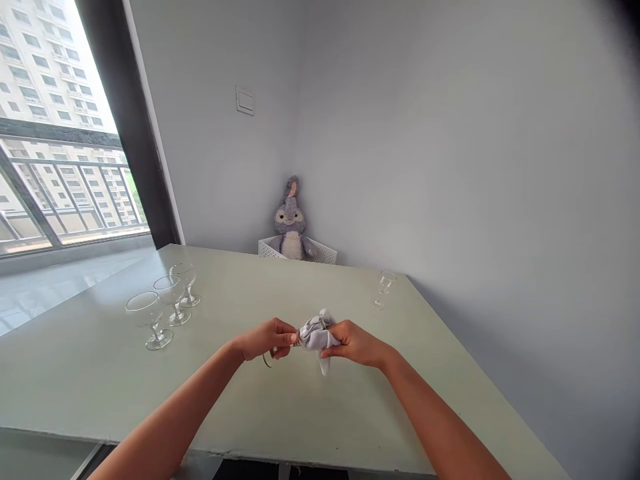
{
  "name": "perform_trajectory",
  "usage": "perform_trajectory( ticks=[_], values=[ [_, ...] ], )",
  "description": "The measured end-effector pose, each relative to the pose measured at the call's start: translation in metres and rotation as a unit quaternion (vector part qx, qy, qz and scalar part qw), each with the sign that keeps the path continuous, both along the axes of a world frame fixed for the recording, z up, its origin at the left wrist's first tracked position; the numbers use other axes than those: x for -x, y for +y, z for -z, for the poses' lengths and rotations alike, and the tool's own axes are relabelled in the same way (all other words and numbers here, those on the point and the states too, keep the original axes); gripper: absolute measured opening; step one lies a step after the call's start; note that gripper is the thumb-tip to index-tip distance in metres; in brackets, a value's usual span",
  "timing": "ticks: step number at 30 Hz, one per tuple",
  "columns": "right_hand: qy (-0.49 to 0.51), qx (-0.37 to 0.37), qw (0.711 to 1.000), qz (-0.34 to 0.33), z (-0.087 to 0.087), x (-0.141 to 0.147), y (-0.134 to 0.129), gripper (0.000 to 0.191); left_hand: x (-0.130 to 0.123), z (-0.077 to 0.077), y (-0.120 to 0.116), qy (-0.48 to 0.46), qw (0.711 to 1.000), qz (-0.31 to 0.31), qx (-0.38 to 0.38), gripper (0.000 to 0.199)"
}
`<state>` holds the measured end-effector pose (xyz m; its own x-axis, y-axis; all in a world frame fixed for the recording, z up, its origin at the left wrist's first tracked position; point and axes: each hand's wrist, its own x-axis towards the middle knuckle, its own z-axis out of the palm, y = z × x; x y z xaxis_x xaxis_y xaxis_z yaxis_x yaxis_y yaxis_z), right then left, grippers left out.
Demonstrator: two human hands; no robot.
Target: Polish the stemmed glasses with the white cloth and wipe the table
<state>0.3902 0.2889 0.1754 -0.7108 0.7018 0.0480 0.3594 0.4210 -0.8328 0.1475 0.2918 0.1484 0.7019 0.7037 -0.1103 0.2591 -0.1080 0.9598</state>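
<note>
Above the middle of the table, my left hand (273, 339) is closed around the stem and base of a clear glass (299, 338), whose foot shows below the fingers. My right hand (353, 342) pinches a light grey cloth (316, 333) that is bunched around the glass bowl, with one corner hanging down. The cloth and my fingers hide most of the glass. Three clear stemmed glasses, the nearest one (159, 339) among them, stand upright in a row on the left. A smaller stemmed glass (385, 283) stands at the back right.
The pale green table (240, 400) reaches toward the room corner. Behind its far edge a plush rabbit (291, 227) sits in a white perforated basket (324, 253). A grey wall runs along the right side, and a window with a railing is at the left.
</note>
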Motion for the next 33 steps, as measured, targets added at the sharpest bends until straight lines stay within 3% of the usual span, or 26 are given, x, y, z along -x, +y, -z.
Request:
perform_trajectory(
  ticks=[3, 5, 8, 10, 12, 15, 17, 19, 21, 23, 25, 29, 30, 31, 33],
  values=[
    [0.001, -0.075, 0.996, 0.049, -0.002, -0.016, 0.004, 0.023, 0.005, 0.010, 0.003, -0.043, 0.996, -0.002, 0.078, 0.041],
    [0.012, -0.131, 0.981, 0.143, 0.000, -0.024, 0.004, 0.029, 0.006, 0.018, 0.006, -0.074, 0.990, -0.068, 0.097, 0.044],
    [0.006, -0.256, 0.930, 0.264, 0.008, -0.022, -0.003, 0.037, 0.002, 0.026, 0.009, -0.078, 0.978, -0.180, 0.067, 0.040],
    [-0.016, -0.350, 0.905, 0.240, 0.014, -0.008, -0.013, 0.040, -0.006, 0.028, 0.009, -0.029, 0.977, -0.210, 0.017, 0.033],
    [-0.045, -0.417, 0.894, 0.157, 0.020, 0.011, -0.021, 0.042, -0.017, 0.028, 0.005, 0.047, 0.973, -0.221, -0.052, 0.024],
    [-0.062, -0.444, 0.888, 0.100, 0.025, 0.036, -0.023, 0.027, -0.032, 0.024, -0.006, 0.164, 0.935, -0.247, -0.195, 0.015],
    [-0.044, -0.410, 0.900, 0.141, 0.023, 0.042, -0.015, 0.025, -0.037, 0.020, -0.013, 0.209, 0.901, -0.251, -0.287, 0.020],
    [-0.005, -0.323, 0.926, 0.194, 0.017, 0.040, -0.002, 0.026, -0.038, 0.016, -0.017, 0.227, 0.878, -0.242, -0.345, 0.023],
    [0.057, -0.184, 0.956, 0.223, 0.012, 0.034, 0.013, 0.028, -0.038, 0.015, -0.020, 0.220, 0.869, -0.244, -0.369, 0.020],
    [0.147, -0.022, 0.961, 0.232, 0.012, 0.029, 0.025, 0.032, -0.038, 0.016, -0.020, 0.205, 0.876, -0.257, -0.353, 0.030],
    [0.264, 0.111, 0.925, 0.251, 0.019, 0.029, 0.032, 0.030, -0.040, 0.021, -0.020, 0.184, 0.887, -0.279, -0.320, 0.044],
    [0.487, 0.231, 0.773, 0.336, 0.040, 0.047, 0.025, 0.023, -0.052, 0.035, -0.019, 0.123, 0.887, -0.343, -0.285, 0.045],
    [0.518, 0.246, 0.748, 0.335, 0.044, 0.053, 0.019, 0.025, -0.056, 0.038, -0.018, 0.105, 0.881, -0.362, -0.286, 0.045],
    [0.536, 0.257, 0.738, 0.320, 0.047, 0.060, 0.013, 0.028, -0.060, 0.040, -0.018, 0.086, 0.873, -0.382, -0.290, 0.046],
    [0.539, 0.266, 0.751, 0.274, 0.052, 0.072, 0.001, 0.035, -0.067, 0.043, -0.016, 0.050, 0.854, -0.422, -0.301, 0.047]
  ],
)
